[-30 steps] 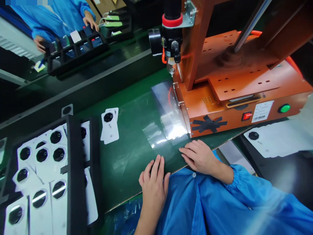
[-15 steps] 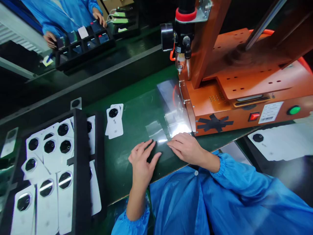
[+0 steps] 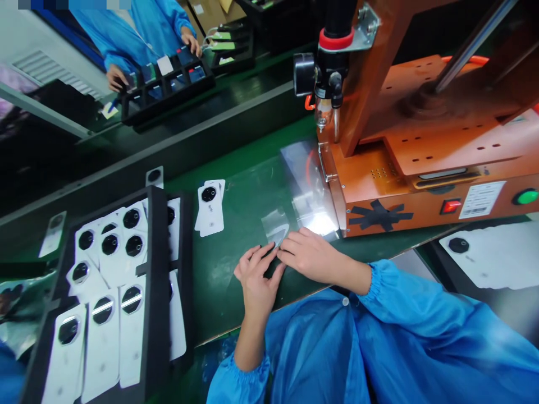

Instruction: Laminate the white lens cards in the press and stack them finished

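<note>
A small sheet of clear plastic film lies on the green work mat, its near right corner curled up. My right hand has its fingertips pinched together on that lifted corner. Beside it, my left hand bends its index finger and thumb toward each other at the film's near edge, the tips meeting my right fingertips. How much film lies between the left fingertips is partly hidden. Larger glossy clear sheets lie just beyond, against the orange machine. Two white phone back covers with dark camera areas lie overlapped to the left.
A black divided tray full of white phone back covers stands at left. The orange press machine fills the right, with more white covers stacked below it. Across a dark rail, another person's hands are at a black compartment tray.
My hands have come together, and my right fingers now meet the left ones at the film. The film's corner has curled up. The whole view has shifted slightly.
</note>
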`<act>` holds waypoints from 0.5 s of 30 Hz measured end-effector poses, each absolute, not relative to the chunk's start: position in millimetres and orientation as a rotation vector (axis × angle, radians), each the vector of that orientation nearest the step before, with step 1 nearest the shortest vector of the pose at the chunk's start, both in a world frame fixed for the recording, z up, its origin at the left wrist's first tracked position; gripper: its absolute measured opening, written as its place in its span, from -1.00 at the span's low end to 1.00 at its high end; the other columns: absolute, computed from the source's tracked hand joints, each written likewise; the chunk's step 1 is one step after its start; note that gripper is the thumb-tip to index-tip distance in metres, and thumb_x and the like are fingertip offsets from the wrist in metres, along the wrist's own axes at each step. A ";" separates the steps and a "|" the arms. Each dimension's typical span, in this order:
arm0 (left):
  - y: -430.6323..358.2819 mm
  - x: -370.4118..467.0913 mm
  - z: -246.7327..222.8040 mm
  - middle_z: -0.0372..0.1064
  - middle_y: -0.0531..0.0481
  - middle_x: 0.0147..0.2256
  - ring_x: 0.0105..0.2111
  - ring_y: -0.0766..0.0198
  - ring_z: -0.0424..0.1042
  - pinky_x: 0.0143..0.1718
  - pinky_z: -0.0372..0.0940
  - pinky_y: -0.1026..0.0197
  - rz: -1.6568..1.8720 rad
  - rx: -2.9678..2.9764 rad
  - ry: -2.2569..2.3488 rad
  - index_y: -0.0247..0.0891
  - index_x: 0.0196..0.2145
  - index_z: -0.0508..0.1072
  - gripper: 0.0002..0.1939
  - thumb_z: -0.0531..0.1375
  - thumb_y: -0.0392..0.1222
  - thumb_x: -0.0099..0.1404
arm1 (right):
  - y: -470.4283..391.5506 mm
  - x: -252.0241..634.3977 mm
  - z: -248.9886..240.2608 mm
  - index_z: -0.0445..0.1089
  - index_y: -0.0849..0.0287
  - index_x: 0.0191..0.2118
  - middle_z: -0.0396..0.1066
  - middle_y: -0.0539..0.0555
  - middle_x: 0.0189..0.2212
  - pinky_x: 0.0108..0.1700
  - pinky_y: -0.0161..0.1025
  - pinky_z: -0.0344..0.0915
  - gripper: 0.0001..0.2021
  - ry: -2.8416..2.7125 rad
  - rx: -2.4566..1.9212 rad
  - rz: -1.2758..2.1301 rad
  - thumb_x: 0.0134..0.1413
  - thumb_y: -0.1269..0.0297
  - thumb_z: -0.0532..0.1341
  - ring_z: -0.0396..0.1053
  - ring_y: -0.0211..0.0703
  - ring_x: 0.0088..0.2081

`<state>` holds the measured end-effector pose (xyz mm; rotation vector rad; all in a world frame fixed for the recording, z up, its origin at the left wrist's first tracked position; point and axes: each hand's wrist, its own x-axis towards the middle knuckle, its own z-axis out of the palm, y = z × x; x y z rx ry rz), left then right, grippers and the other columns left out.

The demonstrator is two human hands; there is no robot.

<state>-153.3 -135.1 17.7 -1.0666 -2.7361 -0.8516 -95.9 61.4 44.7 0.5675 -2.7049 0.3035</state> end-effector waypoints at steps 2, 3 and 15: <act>-133.5 -152.6 18.9 0.50 -0.02 0.10 0.16 -0.04 0.32 0.17 0.12 -0.19 -0.825 -1.089 -2.728 -0.04 0.04 0.53 -0.71 0.27 -0.08 0.37 | 62.0 -94.3 43.1 0.44 0.24 -0.25 0.40 0.10 -0.34 -0.23 -0.12 0.02 -0.79 -2.669 0.587 0.255 0.41 0.43 0.09 0.23 -0.10 -0.25; -132.6 -152.0 20.1 0.49 -0.02 0.12 0.17 -0.04 0.31 0.17 0.11 -0.19 -0.801 -1.110 -2.728 -0.03 0.07 0.51 -0.68 0.27 -0.08 0.37 | 62.6 -93.1 42.5 0.44 0.24 -0.27 0.39 0.09 -0.35 -0.23 -0.12 0.02 -0.79 -2.660 0.593 0.232 0.40 0.42 0.09 0.23 -0.10 -0.26; -127.5 -154.0 34.2 0.12 -0.11 0.39 0.38 -0.19 0.00 0.25 0.00 -0.28 -0.612 -1.446 -2.870 -0.04 0.38 0.17 -0.16 0.29 0.25 0.26 | 79.0 -21.0 47.0 0.38 0.18 -0.18 0.37 0.11 -0.23 -0.14 -0.12 0.30 -0.83 -2.214 0.043 0.897 0.11 0.52 0.25 0.34 -0.10 -0.20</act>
